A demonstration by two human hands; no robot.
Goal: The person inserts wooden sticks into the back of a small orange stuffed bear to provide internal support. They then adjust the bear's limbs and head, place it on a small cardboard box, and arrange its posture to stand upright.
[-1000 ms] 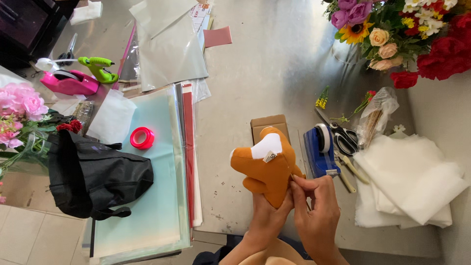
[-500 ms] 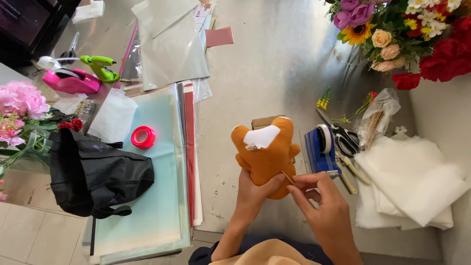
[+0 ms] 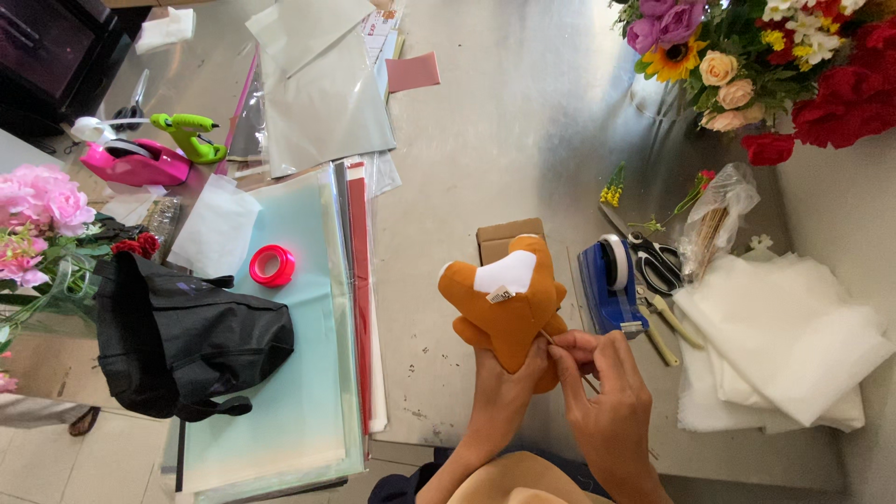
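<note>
An orange plush toy (image 3: 504, 303) with a white patch and a small tag is held upright above the grey table (image 3: 523, 121). My left hand (image 3: 504, 378) grips it from below. My right hand (image 3: 602, 397) pinches a thin wooden stick (image 3: 551, 341) whose tip touches the toy's lower right side. A brown cardboard piece (image 3: 499, 236) lies just behind the toy.
A blue tape dispenser (image 3: 609, 280), scissors (image 3: 653, 261), a bag of sticks (image 3: 714, 219) and white fabric (image 3: 784, 336) lie to the right. A flower bouquet (image 3: 765, 56) stands at the back right. Left: sheets of wrapping paper (image 3: 280, 373), red tape roll (image 3: 273, 265), black bag (image 3: 182, 341), pink dispenser (image 3: 135, 161), green glue gun (image 3: 189, 133).
The toy has turned and tilted in my left hand. My right hand moved up against its lower side with the stick.
</note>
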